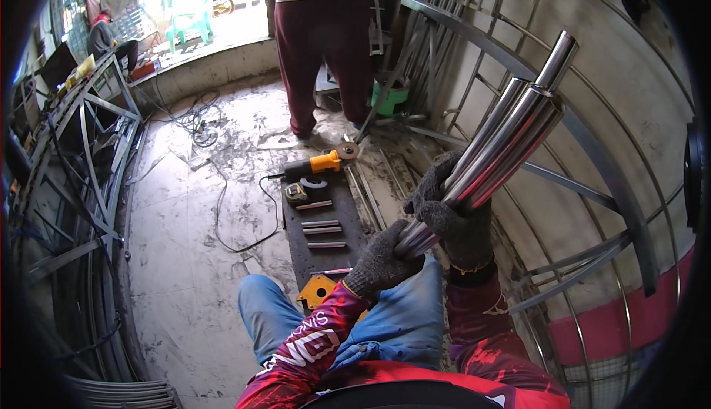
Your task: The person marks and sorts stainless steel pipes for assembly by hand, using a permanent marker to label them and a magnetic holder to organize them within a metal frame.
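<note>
A bundle of shiny metal tubes (511, 124) slants up to the right in front of me, one tube sticking out past the others. My right hand (455, 205), in a dark grey knit glove, wraps around the bundle's middle. Lower down, my left hand (385, 259), gloved alike, closes around the bundle's near end. Several short cut tubes (321, 227) lie on a dark board (344, 202) between my knees and the far end. Also on the board are a tape measure (296, 193), a yellow magnetic welding square (317, 289) and a yellow-and-black angle grinder (320, 163).
Metal frames (89, 150) are piled along the left. At right, a curved steel bar (592, 142) and long rods lean on the wall. Another person (320, 46) stands ahead beside a green bucket (391, 94); someone else sits far left. A black cord (222, 224) trails over the floor.
</note>
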Demonstrator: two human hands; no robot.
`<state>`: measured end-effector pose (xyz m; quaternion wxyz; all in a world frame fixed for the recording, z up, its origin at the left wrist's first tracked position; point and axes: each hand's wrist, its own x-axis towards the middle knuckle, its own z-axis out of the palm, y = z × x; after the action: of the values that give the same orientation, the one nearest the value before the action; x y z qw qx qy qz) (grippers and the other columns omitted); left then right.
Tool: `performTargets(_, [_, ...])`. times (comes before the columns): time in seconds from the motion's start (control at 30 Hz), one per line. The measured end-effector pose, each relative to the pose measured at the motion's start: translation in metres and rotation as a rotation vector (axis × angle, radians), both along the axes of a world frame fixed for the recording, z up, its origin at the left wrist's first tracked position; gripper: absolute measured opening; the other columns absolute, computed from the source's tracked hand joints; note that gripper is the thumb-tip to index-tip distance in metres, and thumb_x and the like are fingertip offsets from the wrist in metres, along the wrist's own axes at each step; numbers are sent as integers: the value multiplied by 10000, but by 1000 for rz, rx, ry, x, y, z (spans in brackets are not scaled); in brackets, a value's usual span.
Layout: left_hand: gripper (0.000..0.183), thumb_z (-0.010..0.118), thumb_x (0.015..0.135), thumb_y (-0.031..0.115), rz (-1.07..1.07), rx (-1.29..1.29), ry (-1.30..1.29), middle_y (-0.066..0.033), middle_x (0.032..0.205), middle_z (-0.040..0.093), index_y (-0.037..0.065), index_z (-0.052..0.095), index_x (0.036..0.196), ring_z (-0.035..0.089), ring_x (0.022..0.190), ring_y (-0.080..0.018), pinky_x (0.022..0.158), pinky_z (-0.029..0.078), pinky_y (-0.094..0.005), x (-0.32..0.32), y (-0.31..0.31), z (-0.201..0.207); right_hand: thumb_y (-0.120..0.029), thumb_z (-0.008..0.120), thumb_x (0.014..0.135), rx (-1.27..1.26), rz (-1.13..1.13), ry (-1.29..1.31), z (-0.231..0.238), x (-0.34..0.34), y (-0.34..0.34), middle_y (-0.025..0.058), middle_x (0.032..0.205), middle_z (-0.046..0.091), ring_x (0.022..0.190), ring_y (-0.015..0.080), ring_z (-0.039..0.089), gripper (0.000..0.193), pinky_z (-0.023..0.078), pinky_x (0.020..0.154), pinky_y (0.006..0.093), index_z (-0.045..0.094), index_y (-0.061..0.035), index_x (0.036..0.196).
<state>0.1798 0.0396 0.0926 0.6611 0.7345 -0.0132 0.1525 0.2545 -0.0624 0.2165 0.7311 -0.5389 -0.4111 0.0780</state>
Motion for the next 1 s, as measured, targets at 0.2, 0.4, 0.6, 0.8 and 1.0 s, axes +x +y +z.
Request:
performTargets(0.2, [541,749,781,158,14,46,-18,-154,1099,686,26,547,1265,674,974,-221,847,543,-370,-1,0,-3,60,710,737,12,-6,70,1,-7,-1,75,948,629,839,157,645,515,565,741,300,517,22,1213])
performTargets(0.4, [550,751,771,185,15,85,8,-169,1056,695,32,553,1260,691,944,-251,840,545,-382,-1,1,0,86,697,752,9,17,107,-1,-7,-3,86,974,628,860,154,643,538,561,744,285,499,25,1248])
performTargets(0.6, [551,754,772,187,9,81,28,-168,1062,696,29,550,1260,689,951,-247,841,545,-384,-3,2,3,81,704,740,25,19,108,-1,-8,-2,87,963,626,848,159,639,561,557,733,286,491,26,1256])
performTargets(0.8, [526,759,782,191,-26,42,-16,-151,1095,675,35,549,1239,657,1003,-232,884,526,-382,-2,2,-5,72,714,734,59,26,141,-9,-7,-2,85,962,622,848,167,639,562,559,735,296,491,10,1246])
performTargets(1.0, [533,758,772,190,-12,79,-31,-160,1079,675,29,541,1231,662,975,-242,872,527,-384,-4,3,-2,60,738,739,55,45,127,-13,-5,-3,90,985,615,863,173,640,581,564,737,305,478,-3,1254])
